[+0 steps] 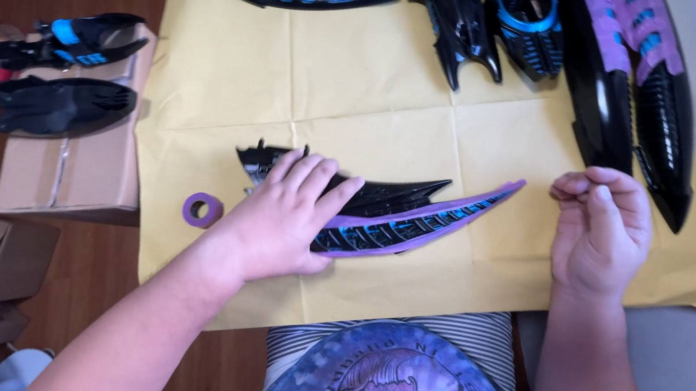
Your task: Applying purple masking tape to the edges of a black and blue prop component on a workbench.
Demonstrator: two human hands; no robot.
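Centre of frame, on yellow paper (233, 68): curved black blade (397, 212) with purple tape edging, pressed flat under left hand (283, 215), fingers spread and gripping nothing; right hand (600, 234) just off its tip, fingers loosely curled, apparently empty; tape roll (201, 209) at left.

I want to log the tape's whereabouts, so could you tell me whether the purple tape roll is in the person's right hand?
No, the purple tape roll lies on the yellow paper beside the left hand.
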